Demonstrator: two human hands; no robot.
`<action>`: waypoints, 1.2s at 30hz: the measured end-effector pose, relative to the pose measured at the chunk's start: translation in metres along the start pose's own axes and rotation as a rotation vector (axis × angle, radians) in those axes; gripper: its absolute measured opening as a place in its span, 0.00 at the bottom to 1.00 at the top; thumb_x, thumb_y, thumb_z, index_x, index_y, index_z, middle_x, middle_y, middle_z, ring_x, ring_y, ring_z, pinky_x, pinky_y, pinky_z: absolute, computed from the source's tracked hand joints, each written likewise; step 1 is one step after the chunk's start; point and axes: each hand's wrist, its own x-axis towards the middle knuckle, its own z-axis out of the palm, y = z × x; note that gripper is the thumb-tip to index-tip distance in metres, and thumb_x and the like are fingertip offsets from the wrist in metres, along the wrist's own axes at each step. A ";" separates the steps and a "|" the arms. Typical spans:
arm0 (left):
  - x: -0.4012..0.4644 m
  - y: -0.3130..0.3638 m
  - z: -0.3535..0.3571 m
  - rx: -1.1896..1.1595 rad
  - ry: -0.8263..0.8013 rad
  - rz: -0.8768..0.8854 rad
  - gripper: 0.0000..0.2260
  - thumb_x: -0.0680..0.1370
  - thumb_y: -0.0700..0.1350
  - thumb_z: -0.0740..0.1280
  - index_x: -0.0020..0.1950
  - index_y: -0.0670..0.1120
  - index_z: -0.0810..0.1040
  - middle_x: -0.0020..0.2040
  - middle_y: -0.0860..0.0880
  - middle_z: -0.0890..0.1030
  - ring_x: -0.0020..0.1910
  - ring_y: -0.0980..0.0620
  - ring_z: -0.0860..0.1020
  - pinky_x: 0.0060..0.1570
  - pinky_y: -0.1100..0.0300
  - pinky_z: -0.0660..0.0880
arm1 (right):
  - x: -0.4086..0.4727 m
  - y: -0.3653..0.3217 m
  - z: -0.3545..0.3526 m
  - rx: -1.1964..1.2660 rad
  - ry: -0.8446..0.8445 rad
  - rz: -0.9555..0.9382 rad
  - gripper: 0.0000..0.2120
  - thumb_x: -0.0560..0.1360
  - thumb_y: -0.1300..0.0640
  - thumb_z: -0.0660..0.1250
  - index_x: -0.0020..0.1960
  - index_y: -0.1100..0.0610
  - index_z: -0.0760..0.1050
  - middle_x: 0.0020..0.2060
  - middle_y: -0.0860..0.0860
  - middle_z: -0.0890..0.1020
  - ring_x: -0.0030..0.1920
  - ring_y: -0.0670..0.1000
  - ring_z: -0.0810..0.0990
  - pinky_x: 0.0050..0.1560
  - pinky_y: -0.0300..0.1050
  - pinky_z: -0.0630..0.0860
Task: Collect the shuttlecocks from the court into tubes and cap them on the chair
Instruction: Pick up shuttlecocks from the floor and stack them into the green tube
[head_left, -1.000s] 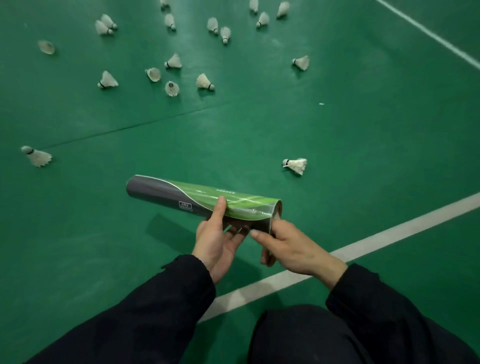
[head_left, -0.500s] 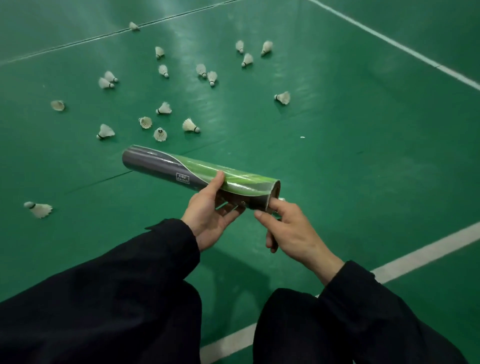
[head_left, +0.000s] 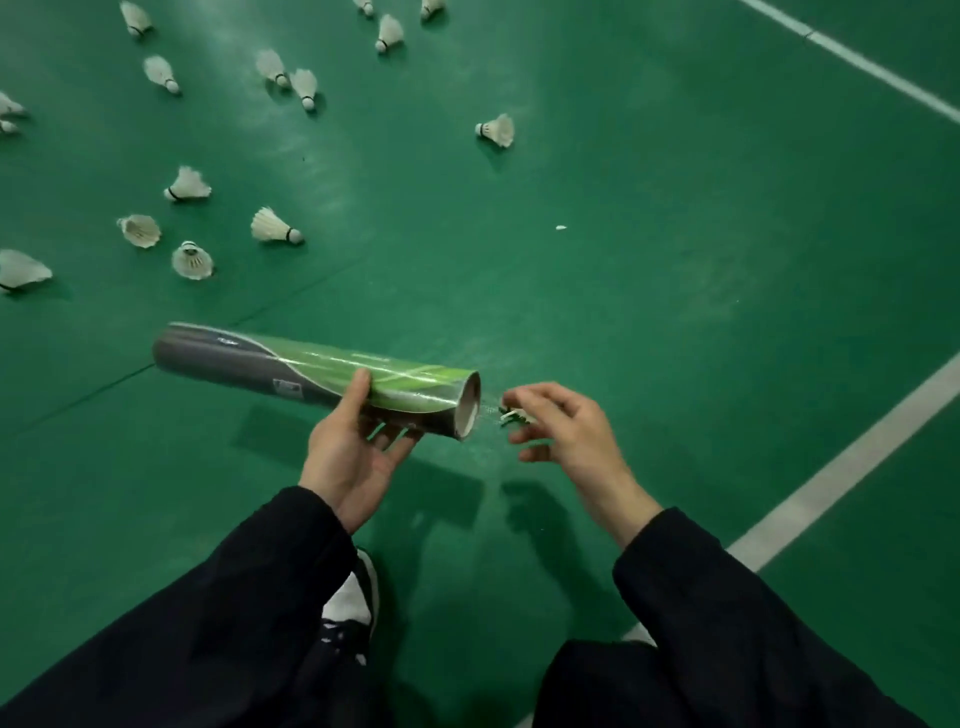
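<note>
My left hand (head_left: 353, 449) grips a grey and green shuttlecock tube (head_left: 291, 371) from below, holding it roughly level above the court. Its open mouth (head_left: 467, 405) faces right. Just right of the mouth is my right hand (head_left: 563, 431), off the tube with its fingers spread. A small white shuttlecock (head_left: 511, 415) shows blurred under those fingertips; I cannot tell whether they touch it. Several more white shuttlecocks lie on the green floor at the upper left, such as one (head_left: 272, 226) and one (head_left: 189, 184). A single shuttlecock (head_left: 496, 130) lies farther off, upper middle.
The green court floor has a white line (head_left: 831, 480) running diagonally at the right and another (head_left: 852, 60) at the top right. A tiny white scrap (head_left: 561, 227) lies on the floor. My black-and-white shoe (head_left: 348, 608) and dark trouser legs fill the bottom.
My right hand has come off the tube's open end and spread its fingers to the right of it. The view has moved closer to the scattered shuttlecocks.
</note>
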 end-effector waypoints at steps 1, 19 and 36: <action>0.005 0.000 -0.011 -0.018 0.024 -0.002 0.16 0.81 0.54 0.69 0.62 0.44 0.78 0.57 0.44 0.83 0.62 0.44 0.81 0.48 0.50 0.83 | 0.018 0.017 -0.004 -0.054 0.175 0.036 0.07 0.81 0.56 0.69 0.57 0.58 0.80 0.56 0.57 0.84 0.41 0.49 0.82 0.42 0.49 0.82; 0.015 0.026 -0.045 -0.110 0.121 0.017 0.13 0.82 0.52 0.68 0.56 0.42 0.80 0.50 0.45 0.86 0.56 0.44 0.82 0.48 0.49 0.83 | 0.011 -0.004 0.064 -0.736 -0.086 -0.653 0.02 0.76 0.51 0.74 0.46 0.46 0.81 0.36 0.38 0.78 0.34 0.41 0.73 0.35 0.34 0.66; 0.093 0.194 0.090 -0.157 -0.324 -0.150 0.28 0.81 0.53 0.68 0.75 0.36 0.71 0.62 0.38 0.80 0.61 0.42 0.79 0.52 0.49 0.84 | 0.094 -0.209 0.136 -0.880 -0.217 -0.108 0.27 0.77 0.60 0.67 0.70 0.38 0.68 0.39 0.50 0.83 0.38 0.48 0.82 0.44 0.48 0.81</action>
